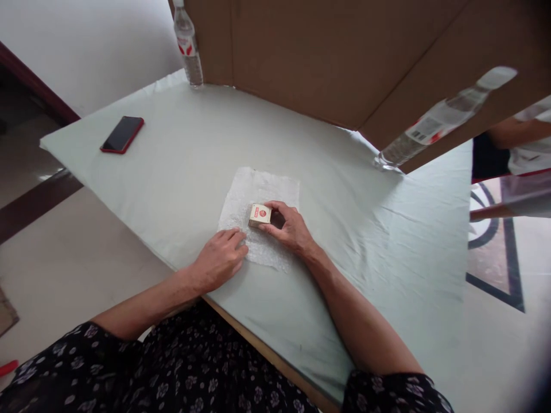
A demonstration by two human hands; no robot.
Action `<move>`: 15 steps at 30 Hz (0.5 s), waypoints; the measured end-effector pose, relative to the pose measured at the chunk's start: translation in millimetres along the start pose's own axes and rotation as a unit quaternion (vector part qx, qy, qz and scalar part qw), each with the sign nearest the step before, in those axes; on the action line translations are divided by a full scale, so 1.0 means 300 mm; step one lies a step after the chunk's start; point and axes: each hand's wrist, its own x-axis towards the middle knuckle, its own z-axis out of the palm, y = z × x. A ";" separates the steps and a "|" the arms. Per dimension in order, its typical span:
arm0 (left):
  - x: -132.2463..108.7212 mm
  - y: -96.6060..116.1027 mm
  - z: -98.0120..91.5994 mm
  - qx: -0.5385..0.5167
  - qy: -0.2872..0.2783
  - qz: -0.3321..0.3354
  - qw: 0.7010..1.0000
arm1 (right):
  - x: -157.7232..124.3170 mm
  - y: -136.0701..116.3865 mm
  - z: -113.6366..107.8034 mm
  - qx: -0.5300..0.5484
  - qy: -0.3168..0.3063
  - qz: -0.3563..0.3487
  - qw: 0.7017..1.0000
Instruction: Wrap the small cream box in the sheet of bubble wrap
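A small cream cardboard box (260,214) with red print stands over a sheet of bubble wrap (262,183) laid flat on the table. My right hand (290,228) grips the box from its right side, thumb at the near side and fingers at the far side. At the lower left edge of the wrap is my left hand (221,255), its fingers curled together on that edge. The fingertips of the left hand are partly hidden, and a short gap separates them from the box.
Tall brown cardboard panels (301,57) stand along the back of the cloth-covered table (172,189). One water bottle (188,49) is upright at the back left; another bottle (434,123) stands at the right. A red-edged phone (123,135) lies far left. Another person (527,143) is at the right.
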 end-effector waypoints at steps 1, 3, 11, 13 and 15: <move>0.005 -0.003 -0.001 0.004 0.009 0.006 1.000 | 0.001 0.000 0.002 -0.004 0.001 0.000 1.000; 0.017 -0.008 -0.008 -0.005 0.047 0.009 0.999 | 0.003 -0.002 0.000 -0.011 0.000 0.001 1.000; 0.144 -0.058 -0.072 -0.093 0.161 -0.122 0.975 | 0.004 -0.081 -0.163 0.087 -0.078 0.037 0.992; 0.193 -0.080 -0.078 -0.107 0.156 -0.159 0.969 | 0.000 -0.108 -0.197 0.062 -0.104 0.033 0.992; 0.233 -0.101 -0.082 -0.137 0.140 -0.188 0.962 | 0.000 -0.121 -0.199 0.017 -0.093 0.037 0.995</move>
